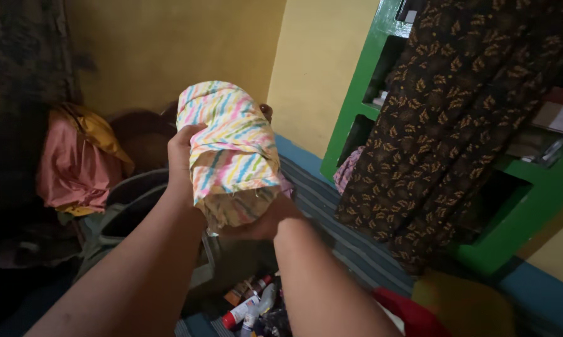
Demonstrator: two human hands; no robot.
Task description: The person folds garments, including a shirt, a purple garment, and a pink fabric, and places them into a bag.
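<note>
Left grip (pixel 183 156) clamped on the side of a rolled striped cloth (pixel 231 153), right grip (pixel 266 221) cupped under its lower end, both pinching the roll, held upright in the air above an open dark bag (pixel 132 206); pink garment (pixel 75 165) to the left, brown patterned dress (pixel 456 118) hanging before green shelves (pixel 356 100) to the right, small bottles (pixel 250 306) below

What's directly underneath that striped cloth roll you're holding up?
Below the striped cloth roll, held by the left hand and right hand, lie small bottles beside a dark open bag. Both forearms cover much of the floor there.
</note>
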